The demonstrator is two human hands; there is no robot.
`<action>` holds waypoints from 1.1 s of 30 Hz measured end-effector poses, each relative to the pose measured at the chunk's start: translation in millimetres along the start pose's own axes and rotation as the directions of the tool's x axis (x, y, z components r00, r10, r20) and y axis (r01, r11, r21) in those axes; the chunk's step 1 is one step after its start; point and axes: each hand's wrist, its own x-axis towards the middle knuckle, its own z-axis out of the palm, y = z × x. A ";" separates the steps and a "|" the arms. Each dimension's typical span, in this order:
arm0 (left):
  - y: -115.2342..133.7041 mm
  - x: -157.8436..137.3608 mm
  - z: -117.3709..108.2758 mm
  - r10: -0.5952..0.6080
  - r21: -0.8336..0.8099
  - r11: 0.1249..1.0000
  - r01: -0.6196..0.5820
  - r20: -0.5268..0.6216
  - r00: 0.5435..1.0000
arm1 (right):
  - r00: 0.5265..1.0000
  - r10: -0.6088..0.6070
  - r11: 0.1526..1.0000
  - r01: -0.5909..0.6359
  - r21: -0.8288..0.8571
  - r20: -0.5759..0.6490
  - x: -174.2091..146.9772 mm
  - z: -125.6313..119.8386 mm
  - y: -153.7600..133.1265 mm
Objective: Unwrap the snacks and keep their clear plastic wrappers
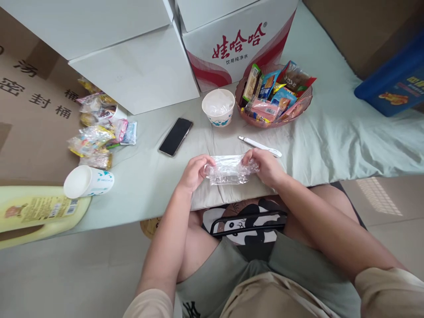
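A crinkled piece of clear plastic wrap point(228, 170) is stretched between my two hands, just above the front edge of the cloth-covered surface. My left hand point(198, 171) pinches its left end, and my right hand point(265, 165) grips the right end, with some film bunched around the fingers. Just beyond my right hand lies a white-handled craft knife point(260, 145). Behind the wrap stands a paper cup point(221, 121) with clear plastic bulging from its mouth. To the left of it a dark-screened phone point(176, 136) rests on the cloth.
A pink glass bowl point(243, 115) of packaged snacks stands at the back, before a printed white carton point(238, 48). On the left are wrapped snacks point(96, 137), a tipped paper cup point(99, 182) and a yellow bottle point(43, 212). A blue container point(391, 75) lies at right.
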 end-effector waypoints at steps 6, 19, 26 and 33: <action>-11.7 5.5 -0.6 0.094 0.129 0.988 -0.090 -0.029 0.995 | 0.997 0.026 0.996 -0.032 -0.085 -0.072 -0.7 2.4 3.6; 4.5 -6.0 8.3 -0.146 0.073 0.988 0.135 0.182 0.972 | 0.894 0.127 0.990 -0.089 -0.107 0.429 -4.4 1.1 -6.9; -0.3 -1.0 22.1 -0.085 -0.154 0.982 0.109 0.156 0.984 | 0.962 0.045 0.999 -0.046 -0.004 0.270 -8.8 12.1 -2.8; -11.3 5.7 40.5 -0.098 0.102 0.990 0.093 0.054 0.994 | 0.994 0.060 0.998 -0.063 0.023 0.088 -5.4 10.6 6.3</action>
